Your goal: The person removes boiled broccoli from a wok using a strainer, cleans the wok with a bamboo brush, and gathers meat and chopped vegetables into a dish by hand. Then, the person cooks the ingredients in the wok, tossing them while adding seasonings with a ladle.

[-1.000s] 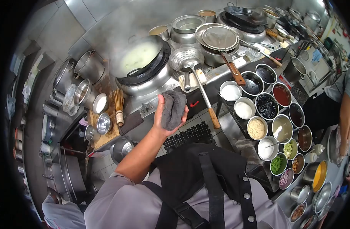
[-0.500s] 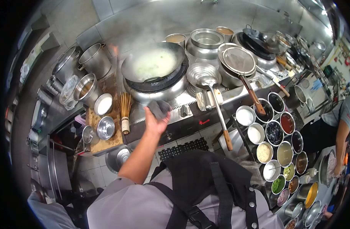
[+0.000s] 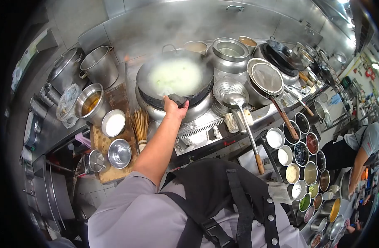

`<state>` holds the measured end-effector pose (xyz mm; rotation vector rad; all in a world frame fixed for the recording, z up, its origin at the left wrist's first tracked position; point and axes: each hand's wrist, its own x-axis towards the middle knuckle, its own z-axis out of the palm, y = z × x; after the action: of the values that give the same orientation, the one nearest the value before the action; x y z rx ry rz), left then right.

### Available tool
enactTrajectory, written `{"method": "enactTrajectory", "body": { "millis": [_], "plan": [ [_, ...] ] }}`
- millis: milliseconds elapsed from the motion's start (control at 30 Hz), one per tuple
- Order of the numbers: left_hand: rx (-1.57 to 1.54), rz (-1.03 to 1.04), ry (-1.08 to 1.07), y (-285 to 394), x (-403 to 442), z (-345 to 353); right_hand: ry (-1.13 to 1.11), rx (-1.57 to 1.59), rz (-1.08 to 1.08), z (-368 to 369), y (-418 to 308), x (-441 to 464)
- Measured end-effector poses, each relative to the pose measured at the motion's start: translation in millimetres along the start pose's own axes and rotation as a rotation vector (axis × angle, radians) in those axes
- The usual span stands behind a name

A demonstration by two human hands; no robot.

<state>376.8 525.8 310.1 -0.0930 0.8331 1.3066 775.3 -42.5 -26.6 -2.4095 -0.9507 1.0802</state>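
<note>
My left hand (image 3: 175, 108) is closed around a folded dark cloth (image 3: 179, 100) at the near rim of a large wok (image 3: 144, 78). The cloth covers the place where it meets the rim, so the wok's near handle is hidden. Pale, steaming liquid (image 3: 175, 74) with bits of green fills the wok, which sits on a round burner. To the right, a ladle (image 3: 235, 100) lies over a perforated strainer (image 3: 226, 87), its wooden-ended handle pointing toward me. A bamboo brush (image 3: 140, 124) stands left of my forearm. My right hand is out of view.
Left are a metal pot of amber liquid (image 3: 90, 101), a bowl of white contents (image 3: 113, 123) and an empty metal bowl (image 3: 120, 153). A mesh strainer (image 3: 267, 78) rests on a pot at right. Several seasoning containers (image 3: 310, 172) stand near a co-worker's arm (image 3: 357, 169).
My left hand has moved forward with the cloth, from in front of the stove to the wok's near rim. The camera view has shifted slightly.
</note>
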Motion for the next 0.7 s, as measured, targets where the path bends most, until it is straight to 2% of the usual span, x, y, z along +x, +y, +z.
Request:
{"method": "enactTrajectory", "body": {
  "millis": [167,267,333,367,433,467,533,600,633,700],
  "plan": [
    [-0.018,-0.181,-0.103,15,-9,3,0.08,0.192,-0.001,20,4,31],
    [-0.013,-0.162,-0.102,14,-3,-1,0.147,0.461,-0.04,35,33,76],
    [-0.033,-0.154,-0.12,14,5,-6,0.227,0.424,0.025,-39,-119,6],
    [-0.061,-0.129,-0.116,12,18,-11,0.266,0.406,0.058,-88,-237,-51],
    [-0.107,-0.109,-0.071,11,22,-8,0.515,0.525,0.059,-97,-234,-14],
    [-0.107,-0.105,-0.069,10,23,-8,0.511,0.525,0.058,-104,-245,-7],
    [-0.101,-0.043,-0.033,5,21,-9,0.796,0.145,-0.363,-129,-275,12],
    [-0.075,0.047,-0.063,-5,4,-18,0.783,0.074,-0.479,-159,-319,16],
    [-0.046,0.126,-0.095,-13,-6,-27,0.708,0.18,-0.455,-170,-338,20],
    [0.068,0.094,-0.215,-23,-30,-50,0.463,0.366,-0.498,-183,-373,31]
  ]
}}
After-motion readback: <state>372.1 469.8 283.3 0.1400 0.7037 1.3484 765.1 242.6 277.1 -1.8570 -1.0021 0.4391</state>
